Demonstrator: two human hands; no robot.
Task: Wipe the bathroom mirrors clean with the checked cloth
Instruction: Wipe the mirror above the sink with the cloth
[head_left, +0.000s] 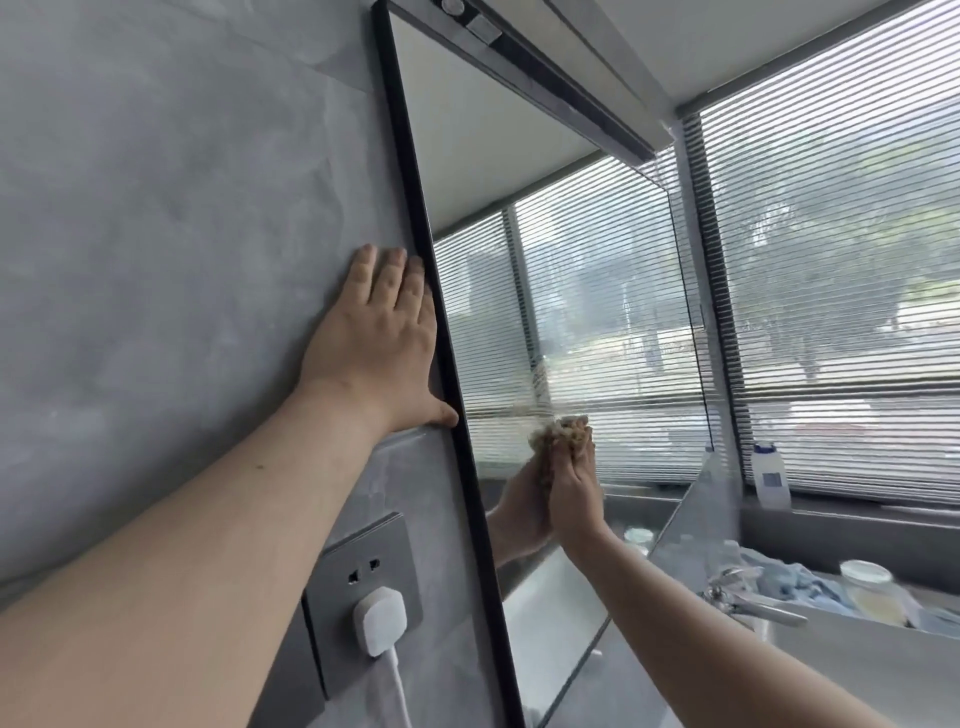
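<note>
A tall black-framed mirror (571, 291) hangs on the grey wall and reflects a window with blinds. My right hand (576, 493) grips a bunched brownish checked cloth (563, 431) and presses it against the glass in the mirror's lower middle; the hand's reflection meets it there. My left hand (384, 332) lies flat on the wall, fingers straight and pointing up, its thumb side against the mirror's left frame edge.
A grey wall socket (363, 561) with a white plug (379, 618) and cable sits below my left arm. At the right are a chrome tap (748, 603), a blue towel (789, 582), a lidded jar (872, 592), a white bottle (771, 473) on the sill, and the blinds (841, 260).
</note>
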